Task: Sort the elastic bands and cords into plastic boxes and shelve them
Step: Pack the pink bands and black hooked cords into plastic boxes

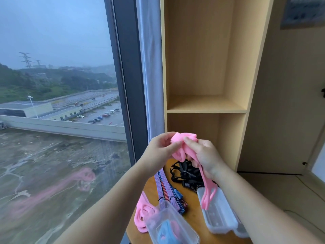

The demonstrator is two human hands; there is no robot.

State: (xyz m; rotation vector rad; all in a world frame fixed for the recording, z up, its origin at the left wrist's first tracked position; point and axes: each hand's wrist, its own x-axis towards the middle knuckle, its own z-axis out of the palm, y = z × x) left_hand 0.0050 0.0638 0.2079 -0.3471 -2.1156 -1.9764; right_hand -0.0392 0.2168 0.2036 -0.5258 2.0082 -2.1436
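A person's left hand (pixel 161 147) and right hand (pixel 206 155) grip a bunched pink elastic band (pixel 186 137) in front of a pale wooden shelf (pixel 206 109), fingers of both curled round the soft fabric. Its flat loops hang over a clear plastic box (pixel 219 215) on the round wooden table (pixel 192 217). Nearby lie striped flat cords (pixel 167 188), tangled black cords (pixel 184 173), another pink band (pixel 141 214) and a second clear box (pixel 173 226) holding blue and pink pieces.
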